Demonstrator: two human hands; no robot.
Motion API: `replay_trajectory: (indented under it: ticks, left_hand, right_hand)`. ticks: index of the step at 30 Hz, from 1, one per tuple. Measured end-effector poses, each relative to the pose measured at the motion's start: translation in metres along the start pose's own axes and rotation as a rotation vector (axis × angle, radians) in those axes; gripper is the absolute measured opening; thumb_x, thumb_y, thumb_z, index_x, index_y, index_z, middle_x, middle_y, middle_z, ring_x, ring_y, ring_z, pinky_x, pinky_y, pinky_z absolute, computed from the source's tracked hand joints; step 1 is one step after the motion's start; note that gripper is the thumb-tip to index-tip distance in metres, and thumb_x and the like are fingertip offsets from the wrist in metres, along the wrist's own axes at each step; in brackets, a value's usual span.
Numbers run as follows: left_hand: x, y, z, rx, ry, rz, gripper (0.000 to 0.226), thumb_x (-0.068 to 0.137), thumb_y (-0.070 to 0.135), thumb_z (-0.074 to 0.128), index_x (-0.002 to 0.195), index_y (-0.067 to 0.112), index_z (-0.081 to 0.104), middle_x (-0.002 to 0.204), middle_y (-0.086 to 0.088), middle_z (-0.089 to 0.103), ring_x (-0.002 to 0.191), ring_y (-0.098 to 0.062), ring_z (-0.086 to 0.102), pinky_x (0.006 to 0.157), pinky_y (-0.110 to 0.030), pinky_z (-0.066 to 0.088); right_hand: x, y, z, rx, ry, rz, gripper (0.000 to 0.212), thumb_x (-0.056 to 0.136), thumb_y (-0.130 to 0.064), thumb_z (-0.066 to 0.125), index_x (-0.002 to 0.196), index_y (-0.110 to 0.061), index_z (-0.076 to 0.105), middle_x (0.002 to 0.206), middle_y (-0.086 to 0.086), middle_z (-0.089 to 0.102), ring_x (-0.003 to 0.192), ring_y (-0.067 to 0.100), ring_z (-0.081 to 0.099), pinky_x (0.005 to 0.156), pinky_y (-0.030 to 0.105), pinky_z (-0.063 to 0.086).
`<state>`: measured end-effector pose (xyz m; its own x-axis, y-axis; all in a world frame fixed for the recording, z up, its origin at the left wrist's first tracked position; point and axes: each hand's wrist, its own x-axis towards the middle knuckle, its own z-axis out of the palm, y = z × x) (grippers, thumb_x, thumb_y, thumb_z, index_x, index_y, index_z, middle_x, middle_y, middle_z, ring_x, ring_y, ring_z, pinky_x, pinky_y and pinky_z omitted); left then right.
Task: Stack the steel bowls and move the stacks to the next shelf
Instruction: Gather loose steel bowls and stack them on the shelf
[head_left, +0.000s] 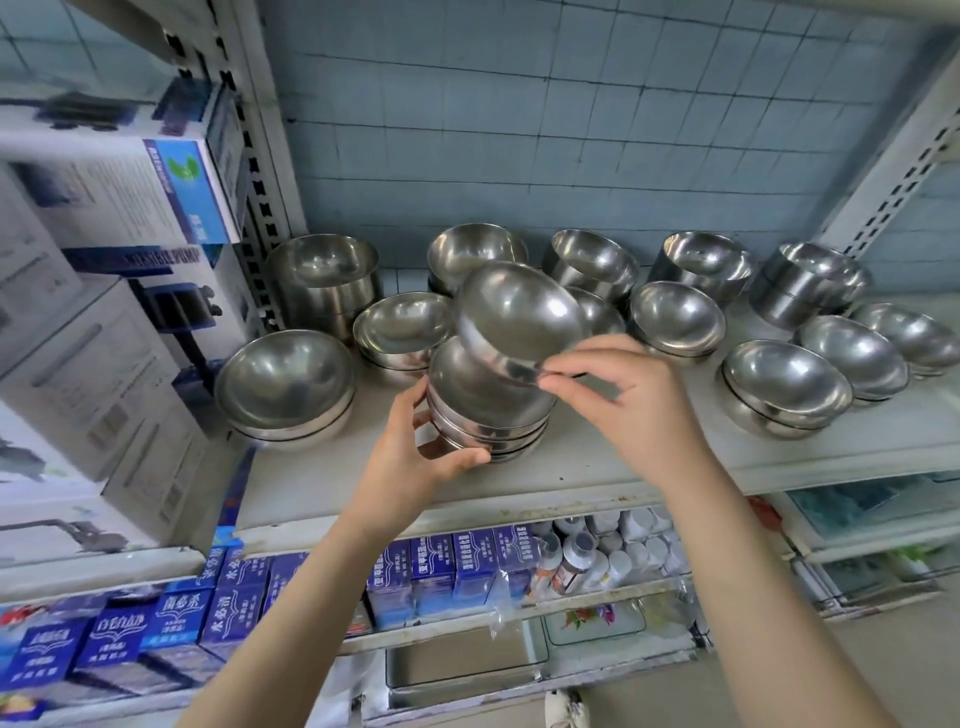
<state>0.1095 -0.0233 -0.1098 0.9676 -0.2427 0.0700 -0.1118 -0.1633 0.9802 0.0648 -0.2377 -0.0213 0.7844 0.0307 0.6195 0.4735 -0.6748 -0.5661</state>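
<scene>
One shiny round steel bowl (519, 317), pinched at its near rim by the right hand (618, 400), tilts up-left of that hand, seemingly touching the short nested stack of steel bowls (488, 415) that the left hand (415, 457) clasps, just to its right.

A shop with goods kept in stock is shown. White slotted-steel shelving uprights (260, 171) are set against a pale blue tiled wall (519, 130). Many identical round shiny steel bowls (285, 379) are spread over a white shelf board (571, 467). Rows of matching blue printed cartons (436, 571) and small white plastic bottles (636, 525) are ranged on the shelves below. Large white cardboard boxes printed with pumps (104, 364) are piled alongside.
</scene>
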Motion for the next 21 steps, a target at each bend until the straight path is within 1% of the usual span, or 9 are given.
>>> replay_trajectory:
  ticks: [3,5,8,10,12,14,17,19,21]
  left_hand:
    - [0.0,-0.001,0.0,-0.001,0.004,-0.002,0.096,0.068,0.02,0.089,0.146,0.022,0.034,0.135,0.012,0.053,0.115,0.021,0.046,0.088,-0.002,0.043]
    - [0.001,-0.002,-0.001,-0.015,0.008,-0.011,0.095,0.067,0.02,0.089,0.145,0.021,0.035,0.132,0.014,0.054,0.112,0.023,0.047,0.089,-0.003,0.044]
    - [0.0,-0.001,-0.001,-0.022,0.008,-0.016,0.094,0.068,0.02,0.089,0.145,0.021,0.035,0.127,0.019,0.054,0.11,0.025,0.047,0.086,-0.004,0.045]
    - [0.001,-0.002,-0.001,-0.032,0.006,-0.016,0.093,0.069,0.016,0.088,0.145,0.02,0.034,0.126,0.016,0.054,0.109,0.027,0.046,0.083,-0.001,0.043]
    - [0.001,-0.002,-0.002,-0.029,0.003,-0.017,0.094,0.069,0.015,0.088,0.146,0.018,0.033,0.129,0.01,0.055,0.111,0.025,0.046,0.082,0.0,0.042]
    - [0.001,-0.003,-0.002,-0.025,0.002,-0.015,0.095,0.069,0.016,0.088,0.146,0.017,0.033,0.133,0.003,0.054,0.114,0.021,0.046,0.082,0.0,0.041]
    - [0.001,-0.003,-0.003,-0.002,-0.01,-0.005,0.096,0.07,0.016,0.088,0.148,0.014,0.032,0.136,0.001,0.052,0.118,0.014,0.044,0.081,0.004,0.038]
    - [0.001,-0.002,-0.002,0.016,-0.014,0.002,0.097,0.069,0.018,0.088,0.149,0.015,0.031,0.137,0.002,0.051,0.118,0.013,0.043,0.08,0.005,0.036]
    - [0.001,-0.001,-0.002,0.028,-0.011,0.005,0.098,0.069,0.02,0.088,0.149,0.016,0.031,0.139,0.003,0.051,0.117,0.011,0.045,0.08,0.006,0.035]
  right_hand:
    - [0.003,0.005,0.014,-0.018,-0.132,0.012,0.014,0.082,-0.015,0.079,0.095,-0.019,0.08,0.094,-0.008,0.073,0.103,0.004,0.062,0.09,0.016,0.049]
    - [0.0,0.009,0.019,-0.015,-0.181,0.038,0.016,0.081,-0.014,0.08,0.096,-0.019,0.081,0.098,-0.005,0.073,0.108,0.003,0.061,0.095,0.015,0.046]
    - [-0.002,0.012,0.022,-0.003,-0.216,0.06,0.017,0.08,-0.012,0.081,0.095,-0.02,0.081,0.099,-0.01,0.071,0.11,-0.001,0.059,0.096,0.009,0.041]
    - [-0.003,0.013,0.021,0.003,-0.227,0.071,0.017,0.081,-0.011,0.081,0.094,-0.021,0.08,0.099,-0.014,0.072,0.111,-0.001,0.059,0.097,0.009,0.04]
    - [-0.003,0.014,0.019,0.008,-0.23,0.065,0.016,0.081,-0.01,0.08,0.092,-0.021,0.08,0.102,-0.015,0.074,0.113,0.002,0.059,0.1,0.018,0.043]
    - [-0.004,0.014,0.018,0.03,-0.231,0.075,0.02,0.081,-0.015,0.081,0.099,-0.024,0.078,0.118,-0.013,0.071,0.121,0.002,0.056,0.107,0.027,0.042]
    - [-0.011,0.015,0.019,0.084,-0.229,0.169,0.059,0.077,-0.028,0.084,0.132,-0.03,0.061,0.152,-0.014,0.042,0.141,0.0,0.037,0.113,0.023,0.035]
    - [-0.015,0.015,0.022,0.114,-0.215,0.246,0.08,0.074,-0.032,0.085,0.144,-0.033,0.046,0.158,-0.017,0.03,0.145,-0.001,0.029,0.114,0.026,0.034]
    - [-0.016,0.017,0.026,0.125,-0.204,0.292,0.083,0.072,-0.036,0.085,0.145,-0.036,0.044,0.157,-0.019,0.031,0.144,-0.001,0.03,0.115,0.034,0.037]
